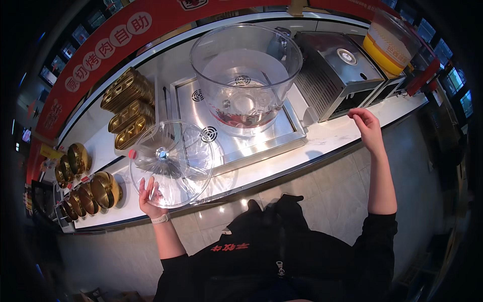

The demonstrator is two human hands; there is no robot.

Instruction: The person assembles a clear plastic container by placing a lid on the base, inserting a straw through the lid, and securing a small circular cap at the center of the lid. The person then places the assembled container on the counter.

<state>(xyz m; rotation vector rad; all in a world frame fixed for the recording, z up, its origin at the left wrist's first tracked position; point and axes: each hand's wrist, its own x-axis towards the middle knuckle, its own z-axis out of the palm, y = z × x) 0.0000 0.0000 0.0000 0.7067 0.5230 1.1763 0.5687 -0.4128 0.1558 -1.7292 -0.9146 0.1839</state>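
My left hand grips the near left rim of a clear round plastic lid, which is tilted up over the counter's front edge. In the lid's middle sits a small shiny knob, and a red spot shows at its left rim. Just beyond, a large clear cylindrical tank stands open at the top on a steel tray with round vents. My right hand hangs in the air right of the tank, in front of a steel machine, its fingers bent together with nothing seen in them.
The steel dispenser housing on the right has a clear bin with yellow contents beside it. Gold-coloured trays are stacked at the left, with several gold bowls nearer. A white counter runs across, with tiled floor below.
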